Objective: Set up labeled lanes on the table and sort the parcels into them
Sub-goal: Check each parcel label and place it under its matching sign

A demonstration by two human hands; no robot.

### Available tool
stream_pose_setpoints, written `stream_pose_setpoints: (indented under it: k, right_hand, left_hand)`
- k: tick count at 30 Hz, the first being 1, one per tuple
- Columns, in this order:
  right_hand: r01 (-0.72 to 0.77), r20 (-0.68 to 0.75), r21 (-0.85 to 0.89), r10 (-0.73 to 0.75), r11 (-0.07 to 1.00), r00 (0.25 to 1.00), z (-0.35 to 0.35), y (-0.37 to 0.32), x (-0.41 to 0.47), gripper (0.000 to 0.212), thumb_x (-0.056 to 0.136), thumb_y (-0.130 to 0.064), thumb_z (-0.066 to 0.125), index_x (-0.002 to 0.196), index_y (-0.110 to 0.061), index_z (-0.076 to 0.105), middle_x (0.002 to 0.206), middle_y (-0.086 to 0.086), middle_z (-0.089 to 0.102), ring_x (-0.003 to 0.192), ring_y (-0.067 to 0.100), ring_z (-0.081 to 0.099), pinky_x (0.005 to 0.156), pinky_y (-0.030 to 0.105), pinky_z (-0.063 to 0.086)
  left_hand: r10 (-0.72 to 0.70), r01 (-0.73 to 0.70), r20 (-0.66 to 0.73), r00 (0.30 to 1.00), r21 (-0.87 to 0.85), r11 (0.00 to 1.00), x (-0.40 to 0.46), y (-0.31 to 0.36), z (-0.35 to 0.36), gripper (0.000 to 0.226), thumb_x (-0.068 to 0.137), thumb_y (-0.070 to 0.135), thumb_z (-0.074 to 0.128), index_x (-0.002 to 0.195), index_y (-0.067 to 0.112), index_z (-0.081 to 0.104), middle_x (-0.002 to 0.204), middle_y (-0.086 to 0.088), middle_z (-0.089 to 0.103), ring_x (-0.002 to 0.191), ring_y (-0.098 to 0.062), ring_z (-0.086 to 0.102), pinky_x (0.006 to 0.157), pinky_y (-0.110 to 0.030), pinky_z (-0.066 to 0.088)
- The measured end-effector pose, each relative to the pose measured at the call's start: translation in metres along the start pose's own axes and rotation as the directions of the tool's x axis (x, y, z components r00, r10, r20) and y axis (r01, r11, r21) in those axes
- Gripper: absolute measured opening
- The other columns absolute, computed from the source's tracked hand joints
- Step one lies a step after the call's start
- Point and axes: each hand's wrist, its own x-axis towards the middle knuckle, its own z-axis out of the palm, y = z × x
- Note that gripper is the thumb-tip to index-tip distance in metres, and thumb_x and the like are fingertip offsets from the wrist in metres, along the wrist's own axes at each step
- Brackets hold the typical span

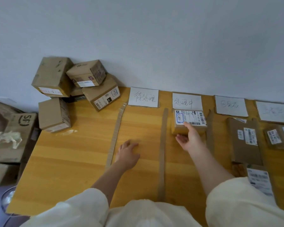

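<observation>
Several white handwritten label cards lie along the far edge of the wooden table (pixel 72 161): first card (pixel 143 97), second card (pixel 187 101), third card (pixel 230 106), fourth card (pixel 274 112). Cardboard strips (pixel 116 133) (pixel 162 153) (pixel 210 128) divide the lanes. A small labeled parcel (pixel 189 119) sits in the second lane, and my right hand (pixel 189 136) touches its near side with fingers apart. My left hand (pixel 127 151) rests flat and empty in the first lane. A pile of brown parcels (pixel 75 82) leans on the wall at the far left.
A flat brown parcel (pixel 243 140) lies in the third lane, with another labeled one (pixel 259 179) nearer me. Small parcels (pixel 279 136) occupy the fourth lane. An open SF carton (pixel 15 136) with crumpled plastic stands off the table's left edge.
</observation>
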Motion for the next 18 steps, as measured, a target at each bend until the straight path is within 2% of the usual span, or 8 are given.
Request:
stream_pose_setpoints:
  k: [4, 7, 12, 14, 16, 18]
  right_hand:
    - [0.016, -0.015, 0.028, -0.015, 0.999, 1.0, 0.0, 0.0, 0.004, 0.039, 0.089, -0.027, 0.069, 0.123, -0.017, 0.052, 0.11, 0.011, 0.057, 0.109, 0.024, 0.06, 0.096, 0.04, 0.053]
    - [0.011, -0.011, 0.019, -0.011, 1.0, 1.0, -0.002, 0.003, 0.003, 0.033, 0.089, -0.027, 0.068, 0.117, -0.019, 0.052, 0.116, 0.013, 0.057, 0.108, 0.024, 0.061, 0.097, 0.041, 0.053]
    - [-0.008, 0.024, -0.034, 0.009, 0.999, 1.0, -0.005, 0.013, -0.004, 0.041, 0.089, -0.03, 0.069, 0.123, -0.017, 0.049, 0.116, 0.014, 0.058, 0.103, 0.025, 0.064, 0.093, 0.042, 0.054]
    - [-0.018, 0.032, -0.076, 0.021, 0.997, 0.999, -0.006, 0.02, -0.009, 0.04, 0.09, -0.032, 0.068, 0.12, -0.013, 0.049, 0.109, 0.011, 0.06, 0.096, 0.022, 0.064, 0.089, 0.04, 0.056]
    - [-0.028, 0.041, -0.113, 0.033, 0.993, 0.999, -0.006, 0.027, -0.013, 0.033, 0.091, -0.031, 0.066, 0.114, -0.012, 0.053, 0.094, 0.006, 0.06, 0.084, 0.02, 0.063, 0.086, 0.037, 0.056]
    - [-0.031, 0.068, -0.153, 0.042, 0.988, 0.997, -0.006, 0.036, -0.019, 0.023, 0.092, -0.028, 0.064, 0.107, -0.011, 0.057, 0.082, 0.004, 0.06, 0.075, 0.019, 0.061, 0.08, 0.034, 0.055]
  left_hand:
    - [-0.006, 0.006, 0.004, 1.0, -0.018, 1.0, 0.002, -0.001, 0.001, 0.057, 0.093, 0.038, 0.054, 0.146, 0.033, 0.036, 0.158, 0.0, 0.017, 0.143, -0.026, 0.019, 0.113, -0.041, 0.029]
    - [-0.01, 0.01, 0.006, 1.0, -0.017, 1.0, 0.003, -0.003, 0.002, 0.057, 0.092, 0.04, 0.054, 0.146, 0.033, 0.037, 0.158, 0.0, 0.016, 0.143, -0.026, 0.018, 0.115, -0.042, 0.028]
    - [0.0, 0.001, 0.034, 0.999, -0.014, 1.0, 0.004, -0.005, 0.001, 0.057, 0.093, 0.039, 0.053, 0.147, 0.031, 0.035, 0.16, 0.0, 0.014, 0.145, -0.026, 0.016, 0.114, -0.043, 0.027]
    - [0.009, -0.008, 0.047, 0.999, -0.014, 1.0, 0.003, -0.006, 0.0, 0.058, 0.094, 0.04, 0.052, 0.148, 0.03, 0.034, 0.16, 0.001, 0.014, 0.145, -0.026, 0.016, 0.114, -0.043, 0.027]
    - [0.019, -0.018, 0.057, 0.998, -0.019, 1.0, 0.001, -0.007, -0.002, 0.057, 0.095, 0.039, 0.052, 0.148, 0.029, 0.033, 0.16, 0.001, 0.017, 0.145, -0.026, 0.019, 0.113, -0.042, 0.031]
    - [0.024, -0.02, 0.064, 0.998, -0.05, 0.999, -0.001, -0.009, -0.003, 0.057, 0.095, 0.038, 0.052, 0.148, 0.028, 0.035, 0.156, -0.001, 0.026, 0.14, -0.026, 0.028, 0.109, -0.042, 0.037]
